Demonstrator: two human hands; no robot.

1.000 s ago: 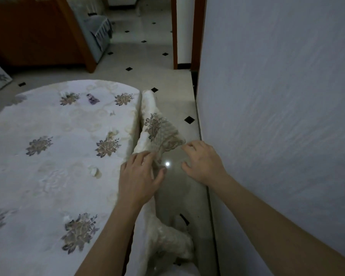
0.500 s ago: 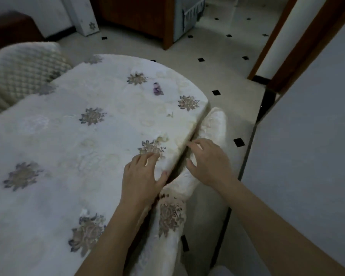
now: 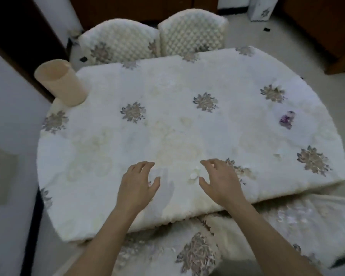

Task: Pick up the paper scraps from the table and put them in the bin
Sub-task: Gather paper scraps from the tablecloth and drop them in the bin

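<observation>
I am looking down over the bench (image 3: pixel 108 156), which is wearing a white cloth with grey-brown flower motifs. Both of my hands are hovering low over its near edge, palms down, and neither is gripping anything. My left hand (image 3: pixel 136 185) is lying released, fingers loosely spread and slightly curled. My right hand (image 3: pixel 220 181) is likewise released, its fingers arching forward and its thumb pointing inward.

Between the two hands, nearer the right thumb, small white paper scraps (image 3: pixel 194 174) are resting on the cloth; they are pale against it and hard for me to make out sharply. Another small pale scrap (image 3: pixel 276 155) is sitting further right, near a flower motif. A purple crumpled scrap (image 3: pixel 286 120) is lying well apart from my hands, toward the far right side of the bench.

The bin (image 3: pixel 61 82), a cream cylinder with an open top, is showing at the far left corner of the bench; I cannot tell whether it is standing on the cloth or just beyond the edge. Two quilted chair backs (image 3: pixel 151 39) are standing side by side against the far edge. Below the near edge, a chair cover (image 3: pixel 267 226) in matching fabric is showing beneath my forearms.
</observation>
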